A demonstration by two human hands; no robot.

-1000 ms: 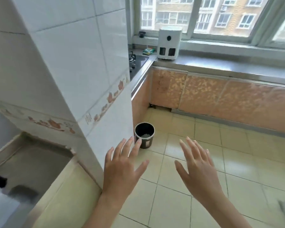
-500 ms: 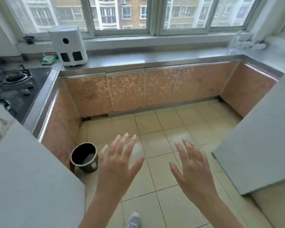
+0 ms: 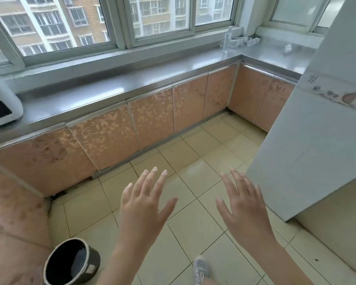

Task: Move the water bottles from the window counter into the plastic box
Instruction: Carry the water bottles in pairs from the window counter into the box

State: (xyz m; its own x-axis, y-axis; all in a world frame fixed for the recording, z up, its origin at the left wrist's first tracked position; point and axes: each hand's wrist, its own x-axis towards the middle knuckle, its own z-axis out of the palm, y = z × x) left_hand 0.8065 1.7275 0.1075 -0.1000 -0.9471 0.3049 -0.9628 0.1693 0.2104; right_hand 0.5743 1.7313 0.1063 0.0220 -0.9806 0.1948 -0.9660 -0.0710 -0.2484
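Clear water bottles stand and lie in the far right corner of the steel window counter (image 3: pixel 132 83): one upright bottle (image 3: pixel 228 41), others lying on the sill behind it (image 3: pixel 243 40), and another (image 3: pixel 287 48) further right on the counter. My left hand (image 3: pixel 144 204) and my right hand (image 3: pixel 245 206) hover over the floor tiles with fingers spread, holding nothing, far from the bottles. No plastic box is in view.
A white appliance (image 3: pixel 0 108) sits at the counter's left end. A dark bin (image 3: pixel 70 262) stands on the floor at the lower left. A white tiled pillar (image 3: pixel 317 140) juts in at the right. Peach cabinet doors (image 3: pixel 152 118) run below the counter.
The view has swung right and moved closer to the counter, bringing the bottles in the corner into view. Both hands stay spread in front of me.
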